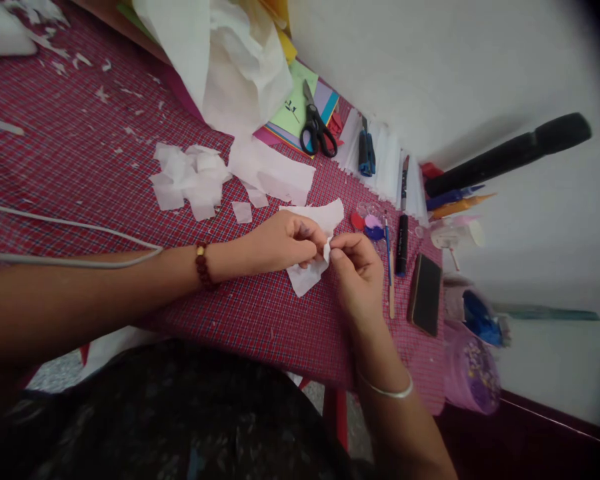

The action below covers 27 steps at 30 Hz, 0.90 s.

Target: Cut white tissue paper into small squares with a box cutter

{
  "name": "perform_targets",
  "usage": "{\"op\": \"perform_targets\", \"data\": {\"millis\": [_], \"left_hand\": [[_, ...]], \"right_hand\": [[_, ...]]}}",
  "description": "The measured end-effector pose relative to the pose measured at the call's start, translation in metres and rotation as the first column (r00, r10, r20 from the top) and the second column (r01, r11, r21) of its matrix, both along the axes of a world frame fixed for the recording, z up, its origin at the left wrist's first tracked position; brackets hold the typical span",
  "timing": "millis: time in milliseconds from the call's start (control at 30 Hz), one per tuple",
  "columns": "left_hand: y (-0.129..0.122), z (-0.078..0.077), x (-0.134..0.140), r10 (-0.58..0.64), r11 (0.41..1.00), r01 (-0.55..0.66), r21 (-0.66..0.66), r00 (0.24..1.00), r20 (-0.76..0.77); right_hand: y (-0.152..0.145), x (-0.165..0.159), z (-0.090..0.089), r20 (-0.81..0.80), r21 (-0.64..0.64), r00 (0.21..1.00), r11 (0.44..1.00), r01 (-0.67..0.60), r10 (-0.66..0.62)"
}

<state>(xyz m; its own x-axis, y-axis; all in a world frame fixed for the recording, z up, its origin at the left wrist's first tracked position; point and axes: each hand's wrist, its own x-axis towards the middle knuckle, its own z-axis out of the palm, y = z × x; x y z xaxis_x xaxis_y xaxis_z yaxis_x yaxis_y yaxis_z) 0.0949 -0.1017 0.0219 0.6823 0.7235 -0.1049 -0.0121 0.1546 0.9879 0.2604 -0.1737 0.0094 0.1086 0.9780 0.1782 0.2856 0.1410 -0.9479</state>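
Between my two hands is a small folded white paper piece (327, 249). My left hand (293, 239), with fingers curled, grips it from the left. From the right, my right hand (359, 267) pinches its edge between thumb and forefinger. Under my hands a larger white paper sheet (300, 281) lies on the checked cloth, partly covered by the left hand. To the upper left of my hands lie a loose pile of cut white paper squares (193, 177), a single paper square (241, 212) and a long white paper strip (275, 170).
Black-handled scissors (317, 130) rest on coloured papers at the back. A paint palette (370, 223), a paintbrush (389, 250), a black marker (403, 243) and a phone (425, 295) lie right of my hands. A grey cable (80, 260) crosses my left forearm. Paper scraps (103, 93) litter the upper left.
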Motion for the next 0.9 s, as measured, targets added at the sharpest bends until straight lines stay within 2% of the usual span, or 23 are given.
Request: {"op": "perform_targets", "data": {"millis": [133, 300, 433, 600, 767, 900], "left_hand": [[-0.0016, 0.0007, 0.0005, 0.013, 1.000, -0.014, 0.028, 1.000, 0.016], [-0.0007, -0.0015, -0.0007, 0.052, 0.992, -0.045, 0.117, 0.997, -0.063], [0.0010, -0.0022, -0.0020, 0.027, 0.999, -0.024, 0.037, 0.997, -0.076], [-0.0002, -0.0014, -0.0016, 0.036, 0.998, -0.037, -0.040, 0.999, -0.022], [0.0000, -0.0038, -0.0024, 0.038, 0.999, -0.034, 0.039, 0.994, -0.105], [0.0021, -0.0050, -0.0044, 0.029, 0.998, -0.020, 0.064, 0.988, -0.150]], "right_hand": [[0.0012, -0.0017, 0.0005, 0.004, 0.002, 1.000, 1.000, -0.003, 0.003], [0.0006, -0.0063, 0.0021, 0.020, -0.036, 0.999, 0.999, -0.037, 0.037], [0.0026, -0.0051, 0.0013, 0.010, -0.054, 1.000, 0.998, -0.025, 0.026], [0.0053, -0.0036, 0.0010, -0.017, -0.069, 1.000, 0.998, -0.011, 0.009], [0.0063, -0.0083, -0.0012, -0.056, -0.038, 0.996, 0.997, -0.068, 0.066], [0.0089, -0.0082, -0.0046, -0.079, -0.046, 0.995, 0.997, -0.066, 0.062]]}}
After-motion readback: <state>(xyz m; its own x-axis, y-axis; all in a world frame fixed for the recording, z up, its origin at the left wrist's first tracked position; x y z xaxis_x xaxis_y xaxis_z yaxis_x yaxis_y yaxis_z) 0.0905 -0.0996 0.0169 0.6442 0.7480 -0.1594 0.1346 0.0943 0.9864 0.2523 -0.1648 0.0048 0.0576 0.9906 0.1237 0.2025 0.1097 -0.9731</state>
